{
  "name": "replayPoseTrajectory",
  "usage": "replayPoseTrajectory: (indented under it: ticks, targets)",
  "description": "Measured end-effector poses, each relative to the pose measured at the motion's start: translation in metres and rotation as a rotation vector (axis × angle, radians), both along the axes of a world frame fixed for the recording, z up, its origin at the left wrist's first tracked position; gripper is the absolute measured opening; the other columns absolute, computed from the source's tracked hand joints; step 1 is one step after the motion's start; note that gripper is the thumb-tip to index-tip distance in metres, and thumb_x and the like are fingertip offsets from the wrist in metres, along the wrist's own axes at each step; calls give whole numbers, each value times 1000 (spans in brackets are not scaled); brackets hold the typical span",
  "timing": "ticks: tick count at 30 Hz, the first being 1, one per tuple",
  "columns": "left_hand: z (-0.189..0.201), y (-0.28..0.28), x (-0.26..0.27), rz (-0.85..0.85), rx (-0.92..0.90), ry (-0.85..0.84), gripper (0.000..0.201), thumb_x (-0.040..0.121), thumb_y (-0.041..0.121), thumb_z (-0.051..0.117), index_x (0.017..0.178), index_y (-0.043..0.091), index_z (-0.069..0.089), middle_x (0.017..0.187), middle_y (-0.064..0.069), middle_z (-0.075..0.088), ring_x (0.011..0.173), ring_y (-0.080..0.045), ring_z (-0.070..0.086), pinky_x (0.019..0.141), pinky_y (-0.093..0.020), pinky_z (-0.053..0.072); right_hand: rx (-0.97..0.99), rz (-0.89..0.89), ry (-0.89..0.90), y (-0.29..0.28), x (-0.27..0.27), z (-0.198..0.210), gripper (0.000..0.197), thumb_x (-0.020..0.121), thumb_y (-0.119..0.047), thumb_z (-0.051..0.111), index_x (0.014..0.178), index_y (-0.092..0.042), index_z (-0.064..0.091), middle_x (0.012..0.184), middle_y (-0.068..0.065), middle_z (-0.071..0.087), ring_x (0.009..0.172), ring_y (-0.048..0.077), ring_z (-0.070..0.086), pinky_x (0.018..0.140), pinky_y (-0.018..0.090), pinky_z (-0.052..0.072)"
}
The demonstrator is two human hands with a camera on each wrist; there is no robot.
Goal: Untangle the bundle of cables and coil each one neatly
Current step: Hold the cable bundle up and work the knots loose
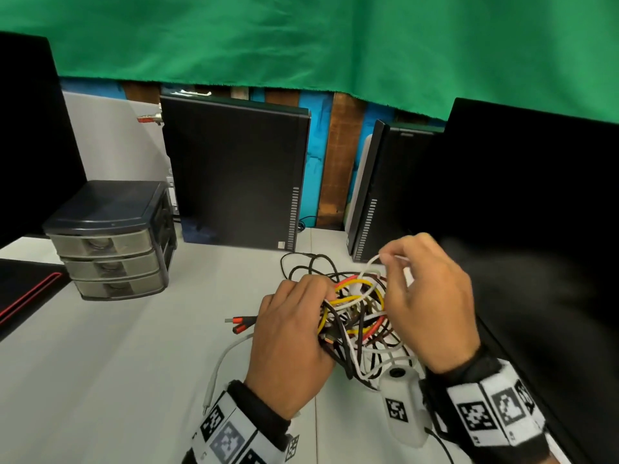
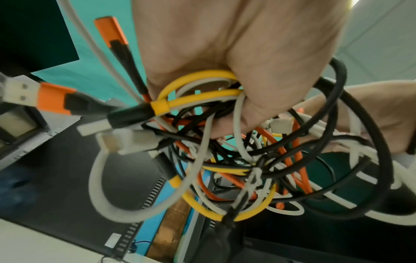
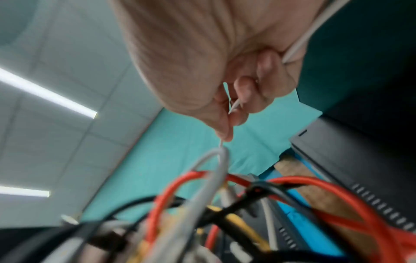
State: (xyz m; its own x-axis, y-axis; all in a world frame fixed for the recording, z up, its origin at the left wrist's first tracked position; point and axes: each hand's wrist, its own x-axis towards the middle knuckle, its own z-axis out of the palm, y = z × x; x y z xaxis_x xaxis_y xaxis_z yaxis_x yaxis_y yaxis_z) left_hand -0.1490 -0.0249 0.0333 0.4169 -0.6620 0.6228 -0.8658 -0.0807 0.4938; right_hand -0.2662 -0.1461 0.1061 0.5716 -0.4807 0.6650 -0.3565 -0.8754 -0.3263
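Observation:
A tangled bundle of cables (image 1: 360, 313), yellow, orange, black and white, is held just above the white table. My left hand (image 1: 294, 329) grips the bundle's left side, fingers curled round yellow and white strands (image 2: 202, 85). Orange-tipped USB plugs (image 1: 242, 323) stick out to its left, also the orange plugs (image 2: 51, 97) in the left wrist view. My right hand (image 1: 425, 296) is raised over the bundle's far right and pinches a thin white cable (image 1: 371, 262) between thumb and fingertips (image 3: 227, 128). That white cable (image 3: 216, 165) runs down into the tangle.
A grey three-drawer organiser (image 1: 110, 242) stands at the left. Two black computer towers (image 1: 234, 175) (image 1: 385, 192) stand behind the bundle, and a black monitor (image 1: 536, 229) fills the right. A loose white cable end (image 1: 214, 376) trails toward the front. A white wrist-camera housing (image 1: 400, 400) hangs below my right wrist.

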Motion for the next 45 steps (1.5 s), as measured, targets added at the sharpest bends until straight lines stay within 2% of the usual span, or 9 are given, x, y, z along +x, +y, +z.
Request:
replayPoseTrajectory:
  ticks: [8, 11, 14, 17, 21, 26, 31, 40, 45]
  targets:
    - [-8, 10, 19, 76, 8, 114, 34, 76, 36, 76, 92, 31, 47, 82, 16, 55, 76, -11, 49, 62, -34, 45, 68, 199, -186, 6, 7, -2, 10, 96, -8, 61, 89, -14, 66, 85, -7, 61, 79, 11, 62, 67, 30, 51]
    - [-6, 12, 19, 58, 62, 12, 23, 79, 39, 68, 92, 33, 51, 88, 18, 56, 80, -9, 48, 67, -32, 41, 165, 257, 43, -1, 1, 0, 13, 95, -14, 62, 86, -22, 67, 79, -15, 62, 73, 3, 59, 63, 10, 39]
    - [-10, 11, 11, 49, 130, -30, 19, 78, 43, 58, 94, 35, 53, 95, 20, 58, 85, -9, 49, 70, -29, 35, 292, 307, 284, -4, 0, -7, 15, 95, -22, 62, 84, -28, 69, 76, -22, 64, 64, 4, 56, 57, 17, 38]
    - [-14, 9, 4, 39, 91, -11, 20, 78, 42, 60, 95, 34, 53, 101, 20, 60, 90, -11, 51, 72, -31, 40, 349, 242, 19, -3, 11, -16, 15, 96, -16, 61, 87, -25, 69, 70, -15, 63, 56, 14, 53, 53, 29, 45]
    - [-14, 8, 6, 43, 30, 18, 28, 75, 34, 74, 93, 33, 51, 96, 20, 60, 86, -11, 50, 72, -32, 40, 361, 175, -298, -2, 14, -13, 17, 95, -9, 62, 86, -21, 68, 72, -8, 65, 72, 8, 63, 65, 12, 47]
    - [-12, 10, 12, 111, 59, 63, 26, 75, 41, 63, 96, 36, 49, 85, 24, 53, 82, -7, 46, 71, -29, 36, 502, 546, 14, 1, 3, -1, 16, 94, -9, 65, 87, -18, 75, 89, -5, 75, 95, 18, 69, 86, 33, 54]
    - [-9, 15, 17, 67, 121, 85, 39, 78, 43, 63, 115, 42, 49, 99, 23, 64, 90, -6, 50, 78, -29, 36, 525, 441, -135, -2, 10, -10, 15, 96, -9, 61, 93, -18, 72, 88, -2, 76, 95, 17, 71, 92, 50, 53]
    - [-13, 13, 16, 65, 194, -36, 32, 76, 31, 78, 101, 41, 61, 93, 24, 60, 85, -7, 47, 74, -30, 37, 626, 675, 292, -4, -1, -4, 15, 96, -7, 61, 92, -11, 74, 89, 1, 75, 89, 14, 69, 82, 18, 49]
    - [-14, 11, 13, 29, 121, -27, 39, 76, 28, 77, 109, 42, 65, 103, 24, 63, 88, -8, 48, 73, -29, 35, 736, 456, -115, -9, 12, -15, 17, 96, 2, 55, 92, -8, 68, 80, 8, 72, 72, 17, 69, 62, 17, 49]
